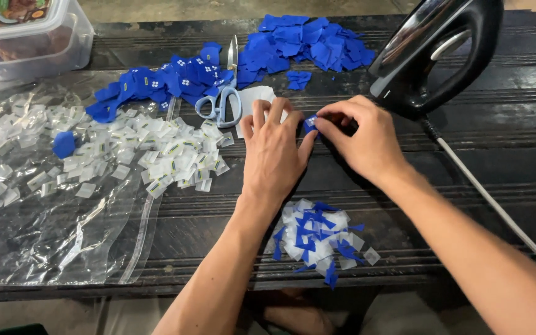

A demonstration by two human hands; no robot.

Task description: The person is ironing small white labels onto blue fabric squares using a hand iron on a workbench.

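Surface: We worked at a dark, ridged wooden table [497,155] that filled most of the frame, with bare ground showing along the bottom edge.
Left hand: Our left hand [272,155] lay flat at the centre of the frame, fingers spread and not gripping, its fingertips resting over a white card [252,99].
Right hand: Our right hand [361,139], just right of centre, had thumb and forefinger pinched together on a small blue patch [310,122].
Blue patch: It sat at the centre of the frame, touching the left forefinger, held at its right edge.
Handling: We judged the patch very light, thin and limp, easy to crease or drop; a fingertip pinch at one edge or corner looked the best hold.
Upper frame: Loose blue patches lay in two heaps, one at upper centre [305,43] and one left of it [169,84], with blue-handled scissors [221,99] between them.
Left of frame: Small clear sachets [169,152] were scattered over a large clear plastic bag [57,236].
Lower centre: A mixed pile of blue and white scraps [321,239] lay between our forearms.
Upper right: A black electric iron [435,53] stood tilted, its white cord [497,205] running to the lower right.
Upper left: A clear plastic food box [32,37] sat at the corner.
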